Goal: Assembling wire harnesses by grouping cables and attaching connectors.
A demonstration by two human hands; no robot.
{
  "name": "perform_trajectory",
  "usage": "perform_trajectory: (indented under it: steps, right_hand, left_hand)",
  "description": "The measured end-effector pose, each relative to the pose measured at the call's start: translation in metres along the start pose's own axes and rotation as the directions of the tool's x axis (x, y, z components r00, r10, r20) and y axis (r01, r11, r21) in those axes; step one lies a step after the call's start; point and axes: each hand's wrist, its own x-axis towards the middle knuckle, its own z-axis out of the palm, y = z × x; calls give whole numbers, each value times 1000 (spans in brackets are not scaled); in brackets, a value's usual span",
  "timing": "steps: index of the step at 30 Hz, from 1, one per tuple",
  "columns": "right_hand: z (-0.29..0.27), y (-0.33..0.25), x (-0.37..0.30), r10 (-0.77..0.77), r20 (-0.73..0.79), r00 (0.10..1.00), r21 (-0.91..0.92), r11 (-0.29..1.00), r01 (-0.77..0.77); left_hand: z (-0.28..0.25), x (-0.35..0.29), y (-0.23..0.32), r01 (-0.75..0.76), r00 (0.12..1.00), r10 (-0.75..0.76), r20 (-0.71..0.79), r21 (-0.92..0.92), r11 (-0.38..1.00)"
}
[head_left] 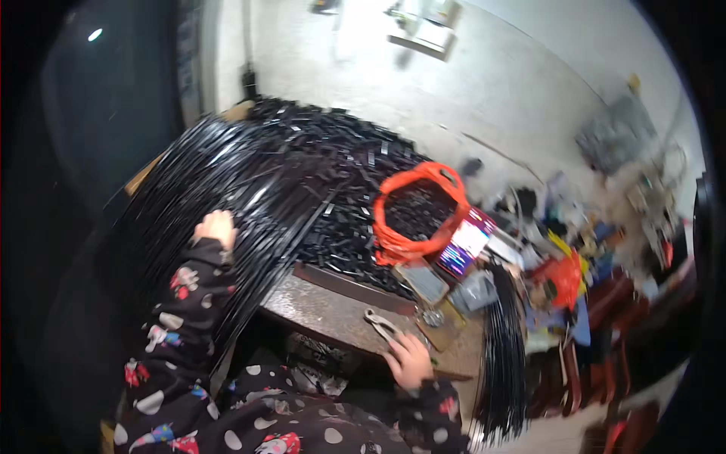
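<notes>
My left hand (217, 227) rests on a wide sheaf of long, thin black strips (249, 170) that spills over the table's left side. Its fingers look curled around some of them, though blur hides exactly how many. At the table's front edge, my right hand (411, 363) has its fingers stretched out and its thumb apart. The fingertips are at the handles of a pair of pliers (380, 324) lying on the tabletop; whether they touch is hard to tell. Behind the pliers, a heap of short black pieces (340, 234) covers much of the table.
An orange-rimmed basket (383, 244) holding black pieces stands in the heap. A lit phone (463, 246) leans beside it. Another bundle of black strips (503, 356) hangs off the right edge. Clutter with a red bag (566, 280) lies farther right, against a pale wall (514, 83).
</notes>
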Motion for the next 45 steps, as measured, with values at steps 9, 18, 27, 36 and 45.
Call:
perform_trajectory:
  steps: [9, 18, 27, 36, 45]
  right_hand:
    - [32, 50, 2, -78, 6, 997, -21, 997, 79]
    - [31, 53, -10, 103, -93, 990, 87, 992, -95]
    - [31, 52, -10, 116, -115, 987, 114, 988, -103]
    - [28, 49, -8, 153, -80, 985, 107, 984, -144]
    - [41, 66, -22, 138, -115, 984, 41, 990, -134]
  left_hand:
    - [-40, 6, -24, 69, 991, -98, -92, -273, 960]
    - [-10, 18, -30, -79, 991, 73, -111, -51, 996]
    - [-12, 31, -50, -221, 975, 207, -82, -274, 936]
    - [-86, 69, -79, -119, 987, 160, 9, -630, 767]
    - [-143, 71, 23, -248, 918, 386, -89, -888, 386]
